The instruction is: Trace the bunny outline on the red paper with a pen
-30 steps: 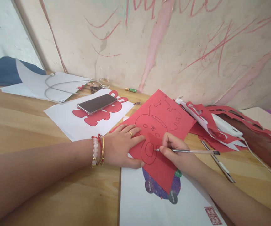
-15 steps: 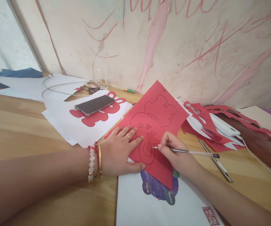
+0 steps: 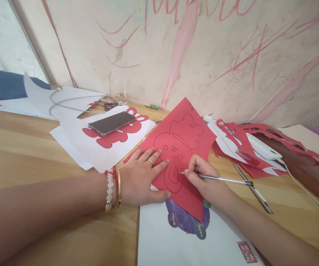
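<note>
Pale and streaked with red scrawl, a wall (image 3: pixel 217 51) rises behind the back edge of a wooden desk (image 3: pixel 106 232), where we see two bare hands at work on paper. A left arm (image 3: pixel 43 210) stretches in from the lower left, nearly level; a right arm (image 3: pixel 261 218) slants up from the lower right. Between them lies a white folder (image 3: pixel 159 240) printed in purple. We find a red sheet (image 3: pixel 188 159) near the desk's middle, set cornerwise: one corner points toward the desk's back edge, the opposite one overlaps the folder. A cartoon animal is outlined on it in black.

The left hand (image 3: pixel 140 177) lies palm down on the sheet's left side, fingers apart and fanned, thumb angled toward the folder. The right hand (image 3: pixel 205 177) rests on its side, fingers curled, thumb and forefinger clamped on a pen (image 3: pixel 226 179) whose tip meets the drawing beside an ear; whether it touches the paper, we cannot tell. The shaft slopes back toward the desk's right side. Toward the back edge, left of the sheet, we see a phone (image 3: pixel 112 123) on a red figure. A bangle (image 3: pixel 119 188) circles the left wrist, and a ring (image 3: pixel 150 161) one finger.
</note>
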`<state>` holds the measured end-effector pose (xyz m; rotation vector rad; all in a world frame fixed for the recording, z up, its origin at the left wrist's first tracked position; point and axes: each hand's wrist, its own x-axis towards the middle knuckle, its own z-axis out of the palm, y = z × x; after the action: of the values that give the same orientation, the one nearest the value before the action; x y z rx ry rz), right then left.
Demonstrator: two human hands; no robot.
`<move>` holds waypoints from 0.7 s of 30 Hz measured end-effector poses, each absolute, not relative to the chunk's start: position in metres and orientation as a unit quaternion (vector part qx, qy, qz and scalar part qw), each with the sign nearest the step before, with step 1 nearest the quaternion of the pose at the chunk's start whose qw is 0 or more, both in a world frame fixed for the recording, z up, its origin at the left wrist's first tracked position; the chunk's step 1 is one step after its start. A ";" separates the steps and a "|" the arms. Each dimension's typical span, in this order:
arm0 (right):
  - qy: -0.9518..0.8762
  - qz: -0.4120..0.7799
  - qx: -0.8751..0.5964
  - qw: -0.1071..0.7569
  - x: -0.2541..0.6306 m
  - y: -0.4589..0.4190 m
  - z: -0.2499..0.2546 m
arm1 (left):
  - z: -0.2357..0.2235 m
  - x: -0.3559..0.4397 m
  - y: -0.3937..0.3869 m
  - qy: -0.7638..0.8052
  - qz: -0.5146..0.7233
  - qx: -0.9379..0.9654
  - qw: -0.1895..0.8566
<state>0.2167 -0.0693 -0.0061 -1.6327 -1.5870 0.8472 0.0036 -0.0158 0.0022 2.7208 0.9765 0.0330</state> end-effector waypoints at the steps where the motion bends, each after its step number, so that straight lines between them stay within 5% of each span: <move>1: -0.613 0.327 -0.630 0.346 0.217 -0.069 -0.006 | 0.002 0.003 -0.016 0.336 0.013 0.933 0.126; 21: -0.627 0.340 -0.616 0.335 0.218 -0.073 -0.005 | 0.000 0.002 -0.016 0.330 0.026 0.936 0.118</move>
<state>0.2184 -0.0729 -0.0046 -1.6068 -1.6359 0.8870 0.0024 -0.0158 -0.0002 2.7384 0.9652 0.0754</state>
